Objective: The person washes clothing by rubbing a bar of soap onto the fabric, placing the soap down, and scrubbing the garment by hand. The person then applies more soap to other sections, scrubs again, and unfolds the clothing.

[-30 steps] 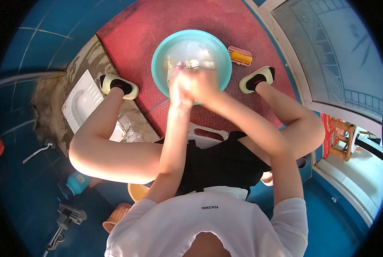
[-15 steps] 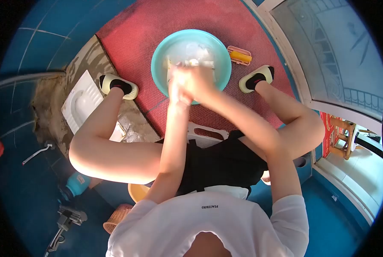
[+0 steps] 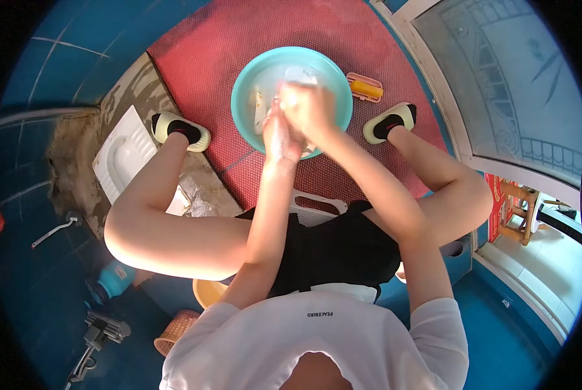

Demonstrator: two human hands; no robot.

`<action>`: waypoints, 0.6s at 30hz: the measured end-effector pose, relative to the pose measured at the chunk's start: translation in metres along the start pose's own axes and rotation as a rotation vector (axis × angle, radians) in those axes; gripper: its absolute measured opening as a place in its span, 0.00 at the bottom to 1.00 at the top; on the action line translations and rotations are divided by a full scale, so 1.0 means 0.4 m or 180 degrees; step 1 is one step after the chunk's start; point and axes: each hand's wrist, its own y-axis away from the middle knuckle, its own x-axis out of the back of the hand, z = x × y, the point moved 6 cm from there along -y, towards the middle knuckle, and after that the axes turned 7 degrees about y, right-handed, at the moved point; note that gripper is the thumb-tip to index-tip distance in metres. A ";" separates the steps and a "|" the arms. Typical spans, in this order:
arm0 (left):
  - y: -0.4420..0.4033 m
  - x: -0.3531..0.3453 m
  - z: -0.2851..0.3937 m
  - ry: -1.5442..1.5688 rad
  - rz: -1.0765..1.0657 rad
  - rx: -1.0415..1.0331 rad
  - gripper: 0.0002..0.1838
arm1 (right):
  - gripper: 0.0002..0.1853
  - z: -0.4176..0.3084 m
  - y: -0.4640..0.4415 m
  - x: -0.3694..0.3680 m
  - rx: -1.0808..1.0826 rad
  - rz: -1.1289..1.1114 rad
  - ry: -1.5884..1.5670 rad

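A turquoise basin (image 3: 239,81) holds cloudy, whitish water and a pale wet cloth (image 3: 259,112) with small coloured spots. Over the basin, my left hand (image 3: 282,135) is wet, its fingers closed around the cloth. My right hand (image 3: 309,109) presses against it from above and to the right, fingers curled and smeared by motion. The part of the cloth between the two hands is mostly hidden. More white material (image 3: 301,75) shows beyond the hands, near the basin's far side.
A pink soap box (image 3: 365,87) with a yellow bar stands right of the basin on the red mat (image 3: 193,52). To the left is a squat toilet (image 3: 125,153). A blue bottle (image 3: 115,279), mop head (image 3: 105,330) and pink basket (image 3: 176,331) are at lower left. A glazed door (image 3: 499,78) borders the right.
Both hands have shifted slightly to the right over the basin, and the right hand has moved up along the left. More of the spotted cloth shows at the basin's left.
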 end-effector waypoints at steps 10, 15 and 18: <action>-0.059 0.080 -0.011 -0.0108 -0.0466 0.0211 0.18 | 0.02 -0.038 0.027 0.034 0.0286 -0.0072 -0.0254; -0.007 0.027 0.014 -0.0373 -0.0349 0.0073 0.16 | 0.05 -0.047 0.043 0.010 0.0511 -0.0573 -0.0315; -0.020 0.026 0.012 0.0032 -0.0432 0.0191 0.17 | 0.10 -0.078 0.053 0.041 0.0819 0.0486 -0.0069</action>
